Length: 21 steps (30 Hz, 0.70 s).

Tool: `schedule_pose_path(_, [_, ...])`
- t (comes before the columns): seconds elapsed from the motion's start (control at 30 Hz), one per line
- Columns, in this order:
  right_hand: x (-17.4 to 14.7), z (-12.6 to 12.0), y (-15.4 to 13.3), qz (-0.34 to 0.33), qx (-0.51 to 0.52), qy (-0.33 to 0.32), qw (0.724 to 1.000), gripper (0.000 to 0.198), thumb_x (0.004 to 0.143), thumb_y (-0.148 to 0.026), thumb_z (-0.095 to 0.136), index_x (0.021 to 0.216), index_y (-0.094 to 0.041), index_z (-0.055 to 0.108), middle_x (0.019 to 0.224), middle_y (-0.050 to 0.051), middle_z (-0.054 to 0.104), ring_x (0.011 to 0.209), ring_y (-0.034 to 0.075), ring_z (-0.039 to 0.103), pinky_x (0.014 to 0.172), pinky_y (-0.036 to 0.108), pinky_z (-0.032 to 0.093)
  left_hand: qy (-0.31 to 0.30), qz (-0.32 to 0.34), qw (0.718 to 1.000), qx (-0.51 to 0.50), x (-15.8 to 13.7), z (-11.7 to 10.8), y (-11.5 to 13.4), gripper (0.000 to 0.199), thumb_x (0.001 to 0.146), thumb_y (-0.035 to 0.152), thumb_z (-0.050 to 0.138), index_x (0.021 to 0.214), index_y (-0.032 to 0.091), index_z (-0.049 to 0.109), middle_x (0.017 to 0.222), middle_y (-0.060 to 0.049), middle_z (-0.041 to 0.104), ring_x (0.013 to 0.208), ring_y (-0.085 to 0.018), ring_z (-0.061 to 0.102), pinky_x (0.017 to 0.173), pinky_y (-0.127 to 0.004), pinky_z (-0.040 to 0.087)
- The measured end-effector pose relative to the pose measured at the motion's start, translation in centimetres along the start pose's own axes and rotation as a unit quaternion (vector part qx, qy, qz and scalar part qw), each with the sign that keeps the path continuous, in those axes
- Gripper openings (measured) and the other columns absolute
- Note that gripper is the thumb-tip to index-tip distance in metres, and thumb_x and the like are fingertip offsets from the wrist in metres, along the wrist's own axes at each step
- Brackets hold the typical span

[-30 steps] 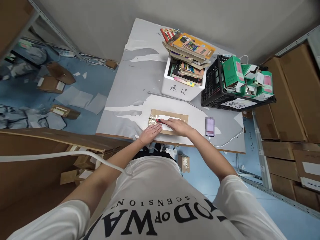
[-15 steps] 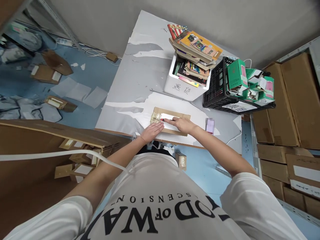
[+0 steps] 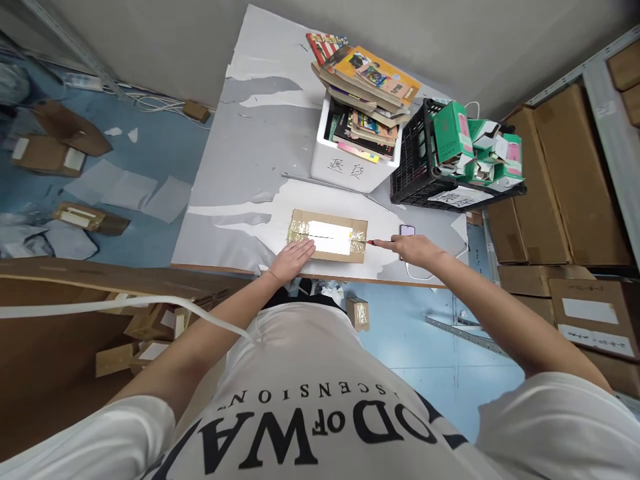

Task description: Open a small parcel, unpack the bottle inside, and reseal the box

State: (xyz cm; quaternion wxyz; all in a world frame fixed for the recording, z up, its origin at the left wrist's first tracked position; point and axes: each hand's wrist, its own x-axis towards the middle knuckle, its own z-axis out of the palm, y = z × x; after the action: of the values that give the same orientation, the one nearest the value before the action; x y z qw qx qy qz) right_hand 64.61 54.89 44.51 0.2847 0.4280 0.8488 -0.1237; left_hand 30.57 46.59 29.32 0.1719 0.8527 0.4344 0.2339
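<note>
A taped cardboard box (image 3: 327, 256) lies on the table before me, with a white label (image 3: 330, 230) on its top and shiny tape at both ends. A dark line runs lengthwise across the label. My left hand (image 3: 294, 260) rests flat on the box's near left corner, fingers stretched out. Just past the box's right end, my right hand (image 3: 417, 250) grips a slim red-and-black box cutter (image 3: 376, 243). Its index finger lies forward along the tool, whose red tip points at the taped end. Behind that hand lies a phone (image 3: 407, 230), partly covered.
A white bin (image 3: 350, 170) heaped with books (image 3: 375, 73) stands toward the back of the table (image 3: 240, 153). Beside it is a black crate (image 3: 413, 167) of green boxes (image 3: 453, 133). Brown cartons (image 3: 575, 187) fill the right-hand shelf. A white cable (image 3: 150, 301) crosses the lower left.
My right hand has drawn the box cutter rightward, from the box's left part to beyond its right end. The dark line across the label now shows. My left hand stays on the box.
</note>
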Motion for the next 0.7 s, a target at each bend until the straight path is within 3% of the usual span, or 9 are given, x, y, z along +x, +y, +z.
schedule_pose_path(0.2, [-3.8, 2.3, 1.7, 0.017, -0.003, 0.05, 0.999, 0.08, 0.078, 0.001, 0.04, 0.142, -0.048, 0.035, 0.097, 0.007, 0.065, 0.067, 0.017, 0.06, 0.061, 0.029, 0.038, -0.009, 0.001, 1.0, 0.023, -0.1, 0.3, 0.1, 0.042, 0.094, 0.017, 0.034, 0.131, 0.017, 0.055, 0.136, -0.013, 0.055, 0.133, -0.024, 0.045, 0.108, -0.044, 0.036])
schedule_pose_path(0.33, [-6.4, 4.9, 2.6, 0.055, 0.129, 0.153, 0.978, 0.063, 0.087, -0.013, 0.04, 0.143, -0.04, 0.039, 0.099, 0.006, 0.066, 0.071, 0.018, 0.061, 0.064, 0.03, 0.044, -0.02, -0.018, 0.998, 0.052, 0.3, -0.8, 1.5, 0.041, 0.093, 0.022, 0.039, 0.13, 0.016, 0.056, 0.135, -0.015, 0.056, 0.13, -0.027, 0.048, 0.106, -0.044, 0.035])
schedule_pose_path(0.4, [-6.4, 7.2, 2.0, 0.094, 0.275, 0.219, 0.931, 0.054, 0.092, -0.026, 0.04, 0.145, -0.031, 0.038, 0.095, 0.007, 0.068, 0.068, 0.017, 0.06, 0.065, 0.031, 0.048, -0.043, -0.037, 0.996, 0.074, 1.2, -1.9, 2.5, 0.043, 0.09, 0.033, 0.047, 0.13, 0.017, 0.055, 0.134, -0.017, 0.056, 0.127, -0.03, 0.049, 0.106, -0.047, 0.032])
schedule_pose_path(0.5, [-4.3, 10.8, -0.5, 0.136, 0.518, 0.247, 0.808, 0.06, 0.092, -0.043, 0.041, 0.147, -0.02, 0.035, 0.093, 0.007, 0.068, 0.055, 0.012, 0.056, 0.055, 0.028, 0.049, -0.081, -0.062, 0.989, 0.111, 3.5, -3.6, 3.4, 0.073, 0.076, 0.054, 0.064, 0.136, 0.016, 0.049, 0.139, -0.021, 0.049, 0.13, -0.037, 0.043, 0.11, -0.053, 0.022])
schedule_pose_path(0.57, [-2.3, 12.7, -2.6, 0.14, 0.619, 0.26, 0.727, 0.069, 0.088, -0.052, 0.046, 0.148, -0.019, 0.033, 0.095, 0.007, 0.067, 0.052, 0.01, 0.055, 0.048, 0.026, 0.047, -0.095, -0.075, 0.983, 0.135, 5.2, -4.3, 3.5, 0.102, 0.061, 0.065, 0.071, 0.143, 0.013, 0.039, 0.149, -0.024, 0.034, 0.138, -0.043, 0.028, 0.111, -0.056, 0.012])
schedule_pose_path(0.63, [-0.9, 13.9, -4.3, 0.132, 0.674, 0.271, 0.674, 0.076, 0.084, -0.057, 0.05, 0.148, -0.02, 0.033, 0.093, 0.006, 0.067, 0.05, 0.009, 0.054, 0.045, 0.024, 0.045, -0.115, -0.09, 0.978, 0.152, 6.6, -4.5, 3.1, 0.123, 0.051, 0.072, 0.072, 0.148, 0.009, 0.03, 0.155, -0.026, 0.018, 0.142, -0.047, 0.011, 0.111, -0.059, 0.005])
schedule_pose_path(0.7, [-0.2, 14.5, -5.3, 0.12, 0.704, 0.273, 0.644, 0.077, 0.082, -0.057, 0.053, 0.148, -0.021, 0.033, 0.091, 0.005, 0.066, 0.049, 0.008, 0.053, 0.044, 0.023, 0.045, -0.14, -0.104, 0.971, 0.164, 7.3, -4.3, 2.6, 0.131, 0.048, 0.077, 0.069, 0.15, 0.008, 0.024, 0.156, -0.027, 0.012, 0.143, -0.048, 0.004, 0.111, -0.06, 0.0])
